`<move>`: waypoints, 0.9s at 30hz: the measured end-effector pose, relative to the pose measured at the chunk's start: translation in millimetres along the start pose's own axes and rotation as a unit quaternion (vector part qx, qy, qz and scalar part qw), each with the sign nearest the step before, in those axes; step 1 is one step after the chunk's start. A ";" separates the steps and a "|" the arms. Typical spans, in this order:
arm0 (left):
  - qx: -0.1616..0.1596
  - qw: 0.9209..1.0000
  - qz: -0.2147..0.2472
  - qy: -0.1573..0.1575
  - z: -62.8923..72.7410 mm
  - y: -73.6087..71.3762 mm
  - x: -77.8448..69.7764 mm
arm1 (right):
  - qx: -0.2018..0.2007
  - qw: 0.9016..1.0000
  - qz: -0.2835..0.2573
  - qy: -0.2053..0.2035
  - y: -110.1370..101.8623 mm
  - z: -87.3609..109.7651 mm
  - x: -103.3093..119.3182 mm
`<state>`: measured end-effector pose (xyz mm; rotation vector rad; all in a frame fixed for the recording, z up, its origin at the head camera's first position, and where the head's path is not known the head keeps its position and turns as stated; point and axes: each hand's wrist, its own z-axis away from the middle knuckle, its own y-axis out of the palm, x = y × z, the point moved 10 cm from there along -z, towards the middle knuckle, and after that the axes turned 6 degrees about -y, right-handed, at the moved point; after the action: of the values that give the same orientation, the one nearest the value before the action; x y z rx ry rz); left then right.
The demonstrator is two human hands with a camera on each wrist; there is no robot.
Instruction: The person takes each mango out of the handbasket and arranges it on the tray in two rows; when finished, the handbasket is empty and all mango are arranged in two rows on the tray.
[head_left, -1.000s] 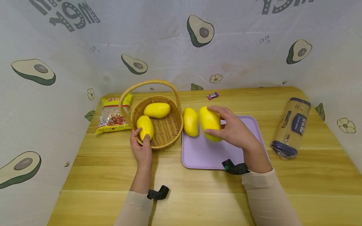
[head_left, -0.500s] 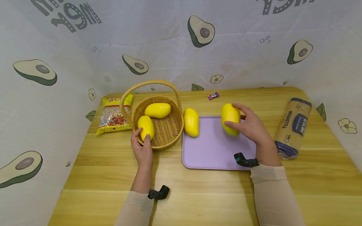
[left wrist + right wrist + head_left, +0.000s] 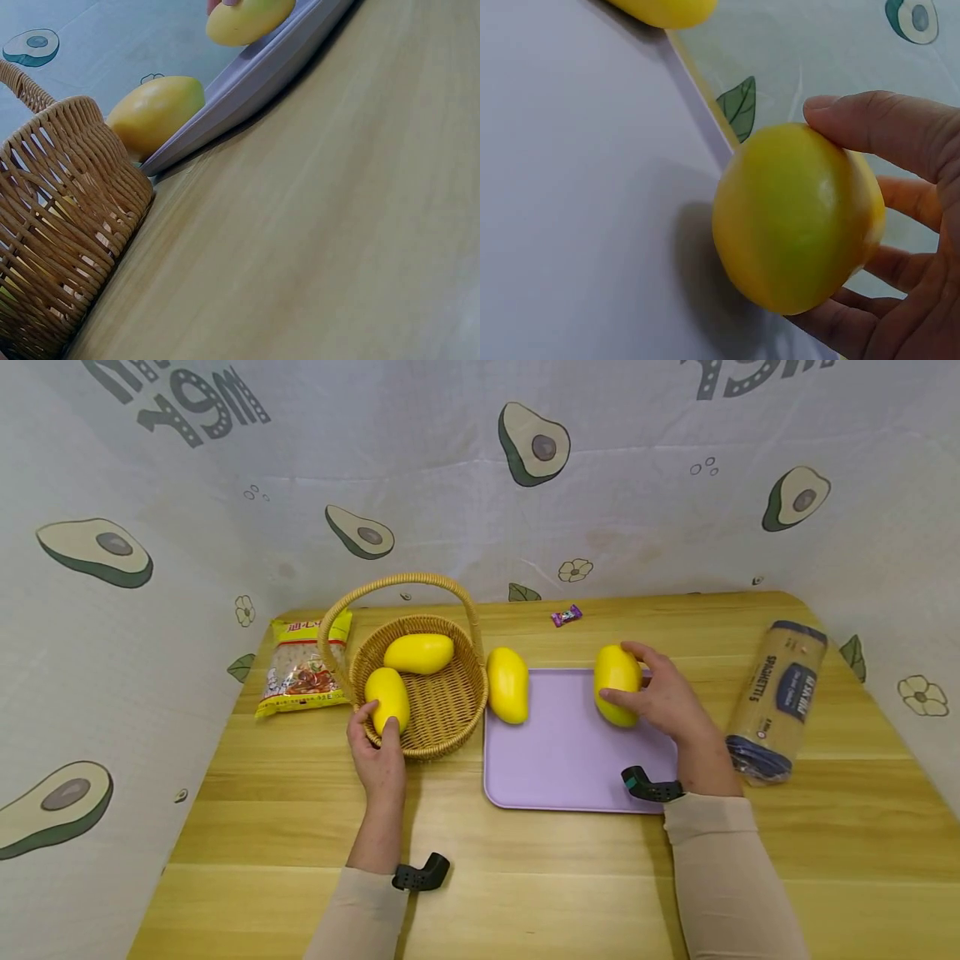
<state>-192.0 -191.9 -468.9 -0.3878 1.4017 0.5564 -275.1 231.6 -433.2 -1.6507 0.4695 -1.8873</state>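
Bright yellow mangoes [image 3: 617,684] against a plain lilac tray [image 3: 570,760]. Left of the tray, a tan woven basket [image 3: 438,710]; farther left, a yellow packet [image 3: 300,664] printed red and brown. Right of the tray, a brown spaghetti pack [image 3: 780,697] with navy label. Honey-striped wooden table [image 3: 525,877]. Behind the tray, a white backdrop [image 3: 450,485] patterned with green avocados. Beige sleeves [image 3: 720,877].

A staged tabletop set: wooden table [image 3: 525,877] walled by avocado-print cloth backdrop [image 3: 450,485].

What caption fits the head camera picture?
Right hand holds a mango on the purple tray; left hand grips a mango in the basket.
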 end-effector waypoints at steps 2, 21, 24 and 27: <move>0.000 1.000 -0.002 -0.001 0.4 -0.1 -0.2 | 0.004 1.000 0.001 0.001 1.4 -0.3 -1.4; 0.003 1.000 0.005 0.002 0.1 1.2 -1.3 | 0.018 1.000 -0.001 0.012 2.3 -0.3 -6.5; 0.005 1.000 0.006 0.000 0.2 1.4 -0.7 | 0.023 1.000 0.000 0.015 2.2 0.0 -6.8; 0.006 1.000 0.006 -0.003 0.1 1.2 0.1 | 0.026 1.000 0.002 0.017 2.3 0.1 -6.7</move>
<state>-192.6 -190.8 -468.9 -0.3679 1.4011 0.5585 -274.1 234.1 -439.8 -1.5861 0.4333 -1.9113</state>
